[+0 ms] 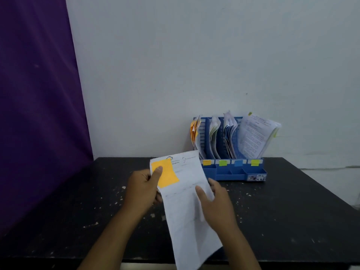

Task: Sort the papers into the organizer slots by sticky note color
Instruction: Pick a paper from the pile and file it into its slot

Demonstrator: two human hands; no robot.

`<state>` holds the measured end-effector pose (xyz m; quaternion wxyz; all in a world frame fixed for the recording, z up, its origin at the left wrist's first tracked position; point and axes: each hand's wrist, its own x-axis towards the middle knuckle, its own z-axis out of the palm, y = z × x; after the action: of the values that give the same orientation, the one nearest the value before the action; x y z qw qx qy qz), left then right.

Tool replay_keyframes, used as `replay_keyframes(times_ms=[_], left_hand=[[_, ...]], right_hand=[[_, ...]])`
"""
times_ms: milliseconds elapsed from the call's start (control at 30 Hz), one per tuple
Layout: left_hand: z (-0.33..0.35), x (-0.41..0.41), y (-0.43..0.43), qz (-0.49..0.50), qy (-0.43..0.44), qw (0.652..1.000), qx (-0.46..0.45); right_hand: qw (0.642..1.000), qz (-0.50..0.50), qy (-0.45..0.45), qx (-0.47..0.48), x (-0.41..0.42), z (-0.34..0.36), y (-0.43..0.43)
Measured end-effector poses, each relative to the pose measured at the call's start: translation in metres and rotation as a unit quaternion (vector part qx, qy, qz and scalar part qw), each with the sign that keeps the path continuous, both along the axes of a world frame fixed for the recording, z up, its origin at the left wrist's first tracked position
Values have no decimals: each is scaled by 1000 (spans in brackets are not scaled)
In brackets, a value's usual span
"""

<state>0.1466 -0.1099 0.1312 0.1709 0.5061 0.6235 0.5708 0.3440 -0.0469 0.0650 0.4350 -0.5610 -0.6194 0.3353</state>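
The left hand (143, 190) is pinching the paper (187, 215) at its orange sticky note (167, 175) while the right hand (216, 203) is gripping its right edge, above the black table (78, 195), just before the blue organizer (233, 172).

The sheet (187, 211) runs off the bottom edge, its print blurred past reading. It hides fingers of the left hand (142, 190) and the left corner of the organizer (233, 172).

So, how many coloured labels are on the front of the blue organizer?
4, in one row along the front of the organizer: orange label at the left end, then green label, blue label, and yellow label at the right end. None looks hidden.
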Motion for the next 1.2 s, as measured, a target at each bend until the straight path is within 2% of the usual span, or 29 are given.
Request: replay_keyframes(times_ms=[67,167,300,467,533,967,1200], left_hand=[[11,6,16,36,51,998,31],[41,22,36,76,120,986,85],[79,47,62,4,39,992,117],[109,60,96,5,70,986,151],[117,61,113,25,113,980,164],[134,71,198,27,179,972,153],[125,71,234,21,181,974,133]], right_hand=[[999,27,-2,38,-2,12,-13],[994,40,-67,80,-7,30,-30],[988,38,-87,118,-17,34,-10],[985,-20,-99,139,-27,44,44],[984,-24,-100,145,-27,55,60],[984,-21,-133,115,-36,62,162],[982,-6,-126,143,-45,50,216]])
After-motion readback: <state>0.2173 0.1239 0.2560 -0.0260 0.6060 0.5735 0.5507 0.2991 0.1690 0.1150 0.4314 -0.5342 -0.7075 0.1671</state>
